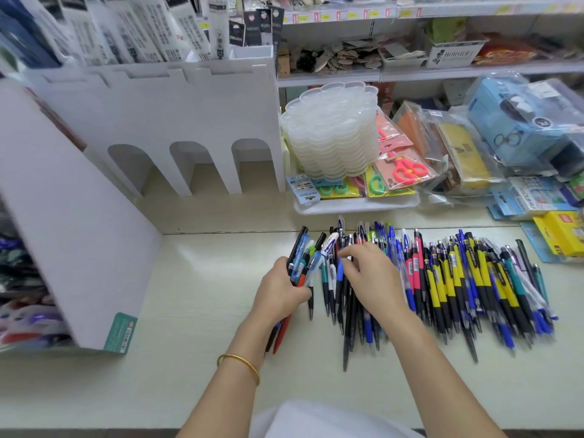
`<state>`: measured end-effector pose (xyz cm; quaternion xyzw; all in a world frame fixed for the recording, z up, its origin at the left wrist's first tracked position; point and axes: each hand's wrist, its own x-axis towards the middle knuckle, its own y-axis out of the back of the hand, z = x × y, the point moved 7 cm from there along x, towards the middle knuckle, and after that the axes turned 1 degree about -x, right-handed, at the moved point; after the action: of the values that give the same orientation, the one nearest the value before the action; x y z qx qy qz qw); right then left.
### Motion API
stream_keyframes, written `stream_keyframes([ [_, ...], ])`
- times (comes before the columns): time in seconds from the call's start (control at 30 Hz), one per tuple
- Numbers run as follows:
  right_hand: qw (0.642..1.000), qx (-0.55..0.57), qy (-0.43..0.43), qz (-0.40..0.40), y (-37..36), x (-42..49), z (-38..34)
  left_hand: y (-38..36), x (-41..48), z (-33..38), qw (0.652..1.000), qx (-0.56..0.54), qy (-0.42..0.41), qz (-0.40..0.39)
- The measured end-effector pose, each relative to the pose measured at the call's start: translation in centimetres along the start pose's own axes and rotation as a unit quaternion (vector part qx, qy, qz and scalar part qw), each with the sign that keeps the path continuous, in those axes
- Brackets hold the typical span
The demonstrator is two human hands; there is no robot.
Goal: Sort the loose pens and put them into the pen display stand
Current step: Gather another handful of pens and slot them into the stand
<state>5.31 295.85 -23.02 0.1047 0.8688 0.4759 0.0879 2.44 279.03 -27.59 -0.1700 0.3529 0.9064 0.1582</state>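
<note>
**Pen sorting at the worktop: left grip full, right grip among the pile**

Left hand (279, 289): the grip is closed round a bundle of pens (301, 259), mixed blue, black, red and green. Their upper ends fan out above the fingers, and the lower ends, including a red barrel, stick out below the wrist. A gold bangle (239, 362) sits on this forearm.

Right hand (370, 275): it is lowered onto the left end of the loose pens (458, 279), with fingers curled and fingertips among the barrels, just beside the held bundle. Whether this grip has hold of a pen cannot be told.

The loose pens lie on the pale worktop (189, 343) in a rough row, roughly parallel, running from the hands to the right. Yellow-and-black and blue barrels dominate the right half.

The pen display stand (164, 102), white with three arched openings at its base, stands at the rear left of the worktop, well apart from the pile.

To the right of the stand, a white tray (357, 207) carries a stack of translucent scalloped dishes (331, 131) and packaged scissors (407, 170).
</note>
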Motion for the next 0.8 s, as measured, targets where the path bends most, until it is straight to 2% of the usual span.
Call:
stream_keyframes([
  [0.2,0.998,0.061,-0.002,0.006,-0.4,-1.3,-0.6,2.3,-1.0,0.2,0.984,-0.171,-0.023,0.041],
  [0.37,0.997,0.069,-0.019,-0.001,-0.7,-2.3,-0.5,4.1,-0.6,-2.4,0.96,-0.249,0.046,0.122],
  [0.57,0.997,0.068,-0.034,-0.02,-1.5,-3.5,-0.7,1.9,-0.2,-2.4,0.971,-0.203,0.072,0.107],
  [0.7,0.997,0.064,-0.033,-0.012,-1.3,-4.0,-0.5,0.1,-0.5,-1.7,0.985,-0.06,0.083,0.135],
  [0.8,0.998,0.056,-0.035,-0.005,-1.1,-4.4,0.0,-0.4,-1.0,-1.0,0.983,0.021,0.069,0.168],
])
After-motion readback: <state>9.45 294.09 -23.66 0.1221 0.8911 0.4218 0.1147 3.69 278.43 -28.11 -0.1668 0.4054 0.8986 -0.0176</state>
